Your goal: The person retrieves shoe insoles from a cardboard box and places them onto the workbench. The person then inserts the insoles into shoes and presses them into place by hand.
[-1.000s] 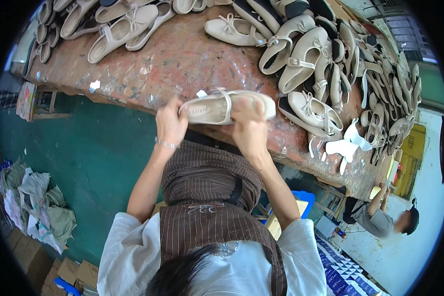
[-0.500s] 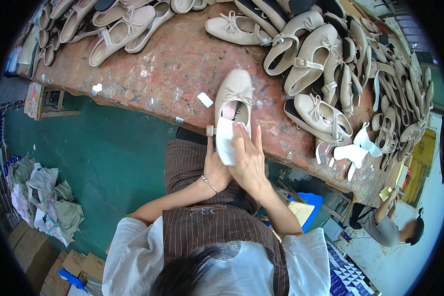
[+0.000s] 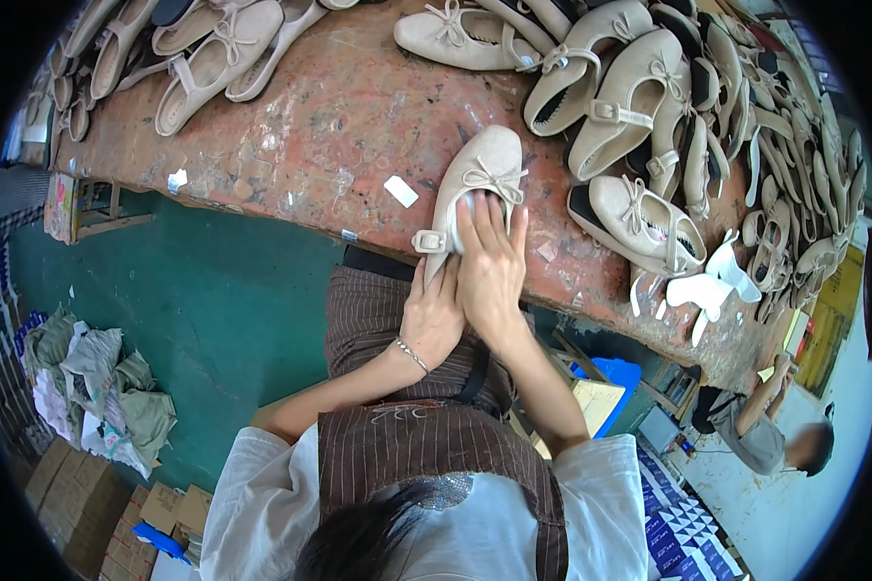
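While the right hand presses flat on a beige bow-topped ballet shoe, the left hand grips its heel on the worn reddish workbench.

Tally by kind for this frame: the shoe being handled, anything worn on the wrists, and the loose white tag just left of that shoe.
beige bow-fronted flat shoe: 1
small white paper tag: 1
thin silver bracelet: 1
Total: 3
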### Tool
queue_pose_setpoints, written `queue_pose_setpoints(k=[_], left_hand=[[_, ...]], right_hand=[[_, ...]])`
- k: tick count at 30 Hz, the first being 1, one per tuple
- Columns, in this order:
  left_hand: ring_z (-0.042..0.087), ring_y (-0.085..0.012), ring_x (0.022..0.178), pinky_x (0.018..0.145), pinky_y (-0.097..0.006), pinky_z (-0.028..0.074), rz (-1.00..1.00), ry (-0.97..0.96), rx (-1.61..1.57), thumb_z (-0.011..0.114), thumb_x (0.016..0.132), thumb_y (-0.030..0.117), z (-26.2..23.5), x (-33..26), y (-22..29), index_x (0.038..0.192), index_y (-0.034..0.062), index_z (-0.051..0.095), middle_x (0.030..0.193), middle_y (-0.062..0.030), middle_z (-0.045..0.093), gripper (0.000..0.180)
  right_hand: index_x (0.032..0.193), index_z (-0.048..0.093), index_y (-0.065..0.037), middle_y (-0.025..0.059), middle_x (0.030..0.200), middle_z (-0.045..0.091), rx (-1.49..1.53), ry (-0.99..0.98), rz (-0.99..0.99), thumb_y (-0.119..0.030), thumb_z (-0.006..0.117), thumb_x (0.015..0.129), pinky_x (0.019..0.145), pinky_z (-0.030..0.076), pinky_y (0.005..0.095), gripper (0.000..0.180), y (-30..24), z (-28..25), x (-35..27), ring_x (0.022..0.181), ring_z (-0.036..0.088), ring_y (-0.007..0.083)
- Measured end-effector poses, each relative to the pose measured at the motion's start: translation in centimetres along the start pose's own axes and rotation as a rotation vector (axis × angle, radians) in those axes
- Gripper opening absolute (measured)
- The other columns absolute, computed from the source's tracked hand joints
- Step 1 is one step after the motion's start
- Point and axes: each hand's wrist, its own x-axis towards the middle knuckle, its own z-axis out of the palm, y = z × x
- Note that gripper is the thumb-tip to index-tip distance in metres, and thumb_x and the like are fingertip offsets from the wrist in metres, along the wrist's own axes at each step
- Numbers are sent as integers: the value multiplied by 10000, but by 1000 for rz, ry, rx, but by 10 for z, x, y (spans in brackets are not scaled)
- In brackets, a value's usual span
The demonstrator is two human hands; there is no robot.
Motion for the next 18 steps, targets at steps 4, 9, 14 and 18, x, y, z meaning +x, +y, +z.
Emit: queue_pose_setpoints(k=[4, 9, 14, 18], left_hand=[[502, -323, 1229, 977, -465, 463, -2, -16, 8, 552, 841, 169, -3, 1, -1, 1245, -94, 554, 1301, -221, 538, 482], [531, -274, 1172, 790, -365, 507, -39, 61, 44, 590, 834, 233, 12, -9, 0, 1270, -25, 571, 1306, -179, 535, 507], [598, -259, 993, 637, -366, 507, -32, -91, 59, 634, 792, 173, 5, -2, -2, 1112, -32, 641, 1162, -164, 591, 380], [604, -250, 935, 619, -368, 498, -67, 59, -73, 642, 782, 180, 18, -11, -8, 1107, -2, 644, 1116, -138, 601, 373]], right_hand=[[1010, 574, 20, 175, 991, 584, -42, -148, 56, -9, 542, 781, 1128, 285, 560, 234, 7, 3, 32, 1001, 594, 334], [1237, 451, 158, 337, 1144, 557, -138, 16, 5, 3, 560, 779, 1131, 234, 603, 496, -19, -1, -16, 1149, 535, 464], [1203, 444, 179, 367, 1134, 536, 27, -131, 114, -4, 556, 751, 1130, 222, 613, 500, -6, -3, 20, 1146, 504, 512], [1225, 431, 229, 418, 1150, 520, -78, -60, 25, -81, 606, 722, 1144, 187, 606, 617, -29, -4, -17, 1177, 487, 538]])
